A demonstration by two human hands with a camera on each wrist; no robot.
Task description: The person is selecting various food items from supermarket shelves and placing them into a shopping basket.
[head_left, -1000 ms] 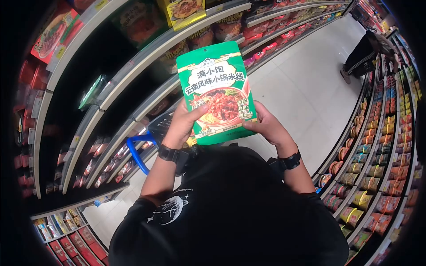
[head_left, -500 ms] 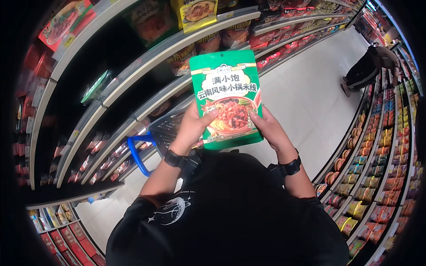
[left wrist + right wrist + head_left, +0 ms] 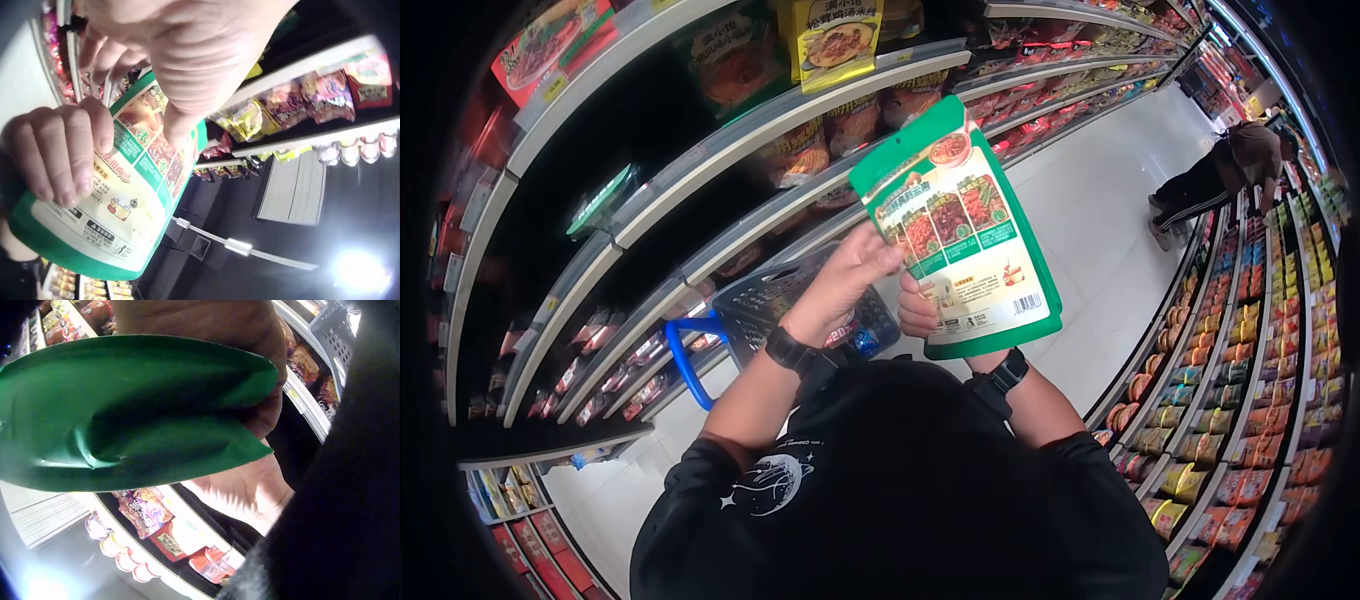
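A green stand-up noodle pouch (image 3: 990, 265) is held up before the chest, its printed back with pictures and a barcode facing me. My right hand (image 3: 917, 308) grips it from behind, fingers curled round the left edge onto the back. Beside that same edge is my left hand (image 3: 850, 275), slightly blurred, thumb overlapping the pouch; in the left wrist view its fingers (image 3: 103, 59) are loosely bent past the pouch's upper edge. The right wrist view shows the folded green bottom (image 3: 125, 412) of the pouch, hiding much of the right hand.
A grey basket (image 3: 765, 310) with a blue handle (image 3: 685, 365) and some packs inside stands below, left of the hands. Shelves (image 3: 730, 135) of bagged food curve along the left. Cup-packed goods (image 3: 1240, 410) line the right. A person (image 3: 1225, 175) bends at the right shelves.
The pouch has been turned from its front to its back and tilted. My right hand has come behind it to its left edge. The left thumb has shifted off the front picture.
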